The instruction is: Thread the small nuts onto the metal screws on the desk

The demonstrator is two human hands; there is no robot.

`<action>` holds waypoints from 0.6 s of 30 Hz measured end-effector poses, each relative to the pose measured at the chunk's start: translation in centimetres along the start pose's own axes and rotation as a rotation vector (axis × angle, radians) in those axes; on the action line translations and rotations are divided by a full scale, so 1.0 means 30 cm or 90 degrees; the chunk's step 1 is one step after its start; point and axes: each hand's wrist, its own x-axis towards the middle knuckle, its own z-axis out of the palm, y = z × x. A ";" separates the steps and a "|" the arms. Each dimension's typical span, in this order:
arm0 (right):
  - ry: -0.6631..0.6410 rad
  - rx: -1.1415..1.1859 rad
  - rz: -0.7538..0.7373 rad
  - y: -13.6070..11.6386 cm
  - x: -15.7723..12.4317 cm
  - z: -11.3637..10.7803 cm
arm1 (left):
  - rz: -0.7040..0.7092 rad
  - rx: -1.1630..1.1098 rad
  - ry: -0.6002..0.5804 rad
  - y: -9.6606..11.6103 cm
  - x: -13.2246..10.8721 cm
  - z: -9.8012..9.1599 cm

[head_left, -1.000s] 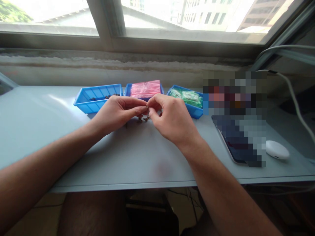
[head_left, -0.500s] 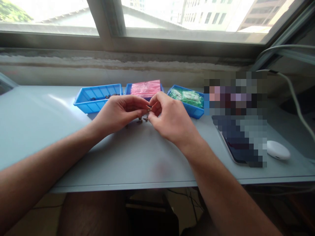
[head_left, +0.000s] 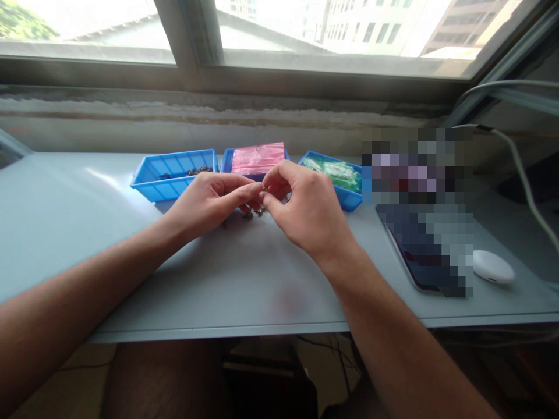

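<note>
My left hand (head_left: 205,202) and my right hand (head_left: 305,203) meet fingertip to fingertip above the table. Both pinch a small brass-coloured metal piece (head_left: 265,188), mostly covered by the fingers; its exact kind is too small to tell. Just beneath the fingertips, a few similar dark metal pieces (head_left: 247,215) lie on the tabletop. Behind my left hand is a blue bin (head_left: 166,188) with more small metal pieces (head_left: 198,171) in it. A second blue bin (head_left: 226,161) holds pink plastic packets (head_left: 257,157), and a third blue bin (head_left: 349,201) holds green packets (head_left: 336,173).
To the right, a dark phone (head_left: 406,256) lies on the pale table (head_left: 218,291), partly pixelated. Beside it sits a rounded white case (head_left: 493,266). A pixelated patch covers the back right. A pale cable (head_left: 526,174) hangs there, and a window runs behind the table.
My left thumb has shifted up along the fingers, and the fingertips of both hands have closed further over the small metal piece. The bins and other things have not moved.
</note>
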 end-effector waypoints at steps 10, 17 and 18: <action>-0.027 0.005 -0.014 0.008 0.001 0.004 | -0.002 -0.014 0.034 -0.014 0.010 0.001; -0.022 0.007 -0.005 0.005 0.000 0.006 | 0.052 0.004 0.050 -0.033 0.013 -0.001; -0.028 0.011 0.001 0.007 0.000 0.007 | 0.058 0.001 0.048 -0.033 0.013 0.000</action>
